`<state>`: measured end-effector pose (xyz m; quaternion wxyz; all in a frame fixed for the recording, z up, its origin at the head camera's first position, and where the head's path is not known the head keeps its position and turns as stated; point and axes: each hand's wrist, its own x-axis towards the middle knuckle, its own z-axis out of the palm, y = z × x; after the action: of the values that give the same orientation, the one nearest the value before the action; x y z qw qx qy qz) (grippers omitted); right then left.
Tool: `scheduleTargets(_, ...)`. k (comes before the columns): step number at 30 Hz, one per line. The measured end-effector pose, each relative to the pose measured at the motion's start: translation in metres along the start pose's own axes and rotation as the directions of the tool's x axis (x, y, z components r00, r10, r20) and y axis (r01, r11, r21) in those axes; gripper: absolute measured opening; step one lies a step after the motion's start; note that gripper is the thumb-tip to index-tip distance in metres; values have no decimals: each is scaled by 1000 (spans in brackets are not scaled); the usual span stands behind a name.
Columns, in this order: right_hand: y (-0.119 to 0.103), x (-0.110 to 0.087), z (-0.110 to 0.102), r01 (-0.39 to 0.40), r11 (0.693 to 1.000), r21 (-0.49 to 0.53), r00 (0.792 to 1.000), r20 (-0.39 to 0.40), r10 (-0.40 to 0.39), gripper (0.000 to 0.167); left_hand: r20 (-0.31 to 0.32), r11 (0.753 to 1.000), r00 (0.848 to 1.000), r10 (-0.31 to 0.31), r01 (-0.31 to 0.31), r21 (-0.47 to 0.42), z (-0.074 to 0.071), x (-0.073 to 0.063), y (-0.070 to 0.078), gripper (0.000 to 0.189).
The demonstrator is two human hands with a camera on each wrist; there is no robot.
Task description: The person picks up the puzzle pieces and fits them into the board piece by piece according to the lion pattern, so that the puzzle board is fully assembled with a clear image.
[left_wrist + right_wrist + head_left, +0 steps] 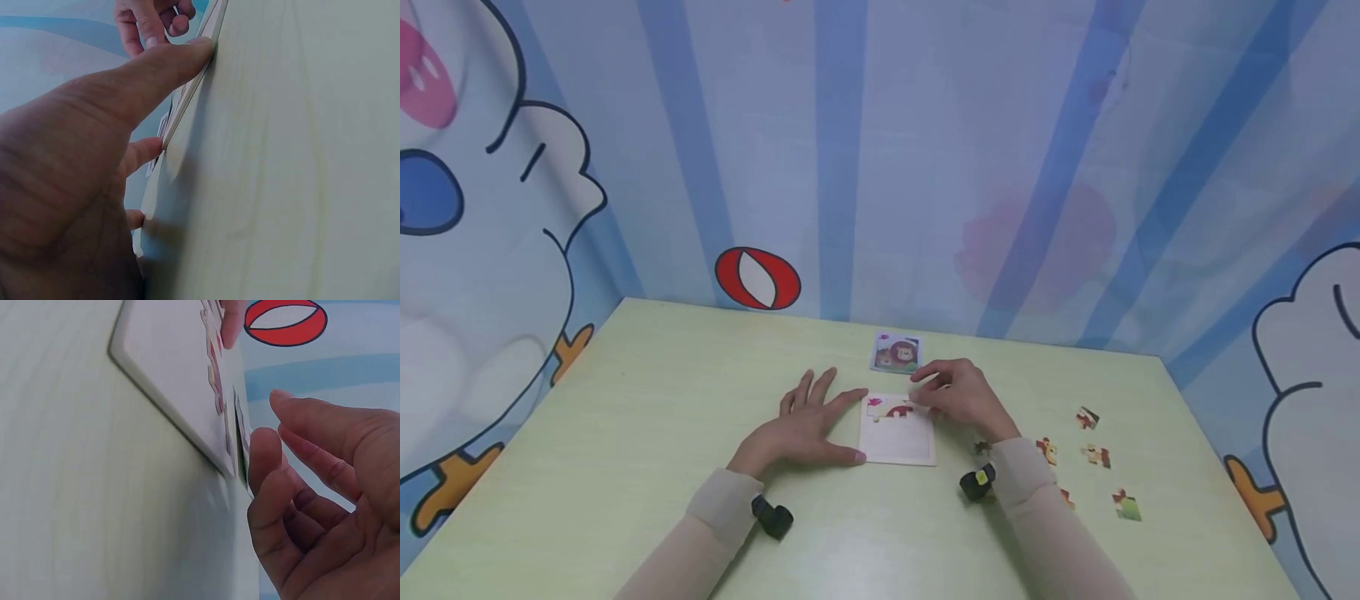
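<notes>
A white square puzzle board lies on the table, with joined puzzle pieces along its far edge showing pink and reddish-brown parts. My left hand is spread at the board's left side, thumb at the near corner and index finger at the far corner. Over the far right corner hovers my right hand, its fingers loosely bent. In the right wrist view, the thumb and fingers of that hand stand apart, and no piece shows between them. Just beyond the board lies a lion picture card.
Several loose pieces lie to the right, among them a green one, a brown one and a tan one. Others sit partly behind my right forearm. A printed curtain hangs behind the pale table.
</notes>
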<state>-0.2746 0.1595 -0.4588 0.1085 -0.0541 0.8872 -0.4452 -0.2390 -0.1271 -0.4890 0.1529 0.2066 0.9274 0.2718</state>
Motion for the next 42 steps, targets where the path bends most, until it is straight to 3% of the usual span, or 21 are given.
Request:
scheduleTargets(11, 18, -13, -39, -3, 998, 60, 1000, -11, 4, 33, 7, 1000, 1000, 11, -11, -11, -5, -4, 6, 100)
scheduleTargets(25, 40, -31, -82, -60, 998, 19, 996, -63, 62, 42, -14, 1000, 1000, 16, -16, -19, -1, -2, 2, 99)
scheduleTargets(35, 59, -50, -112, -81, 997, -1, 991, -106, 80, 47, -2, 1000, 1000, 6, -6, -15, -2, -1, 3, 99)
scheduleTargets(42, 75, -66, -128, -137, 989, -55, 981, -143, 127, 48, 6, 1000, 1000, -4, 4, 10, 0, 1, 1, 100)
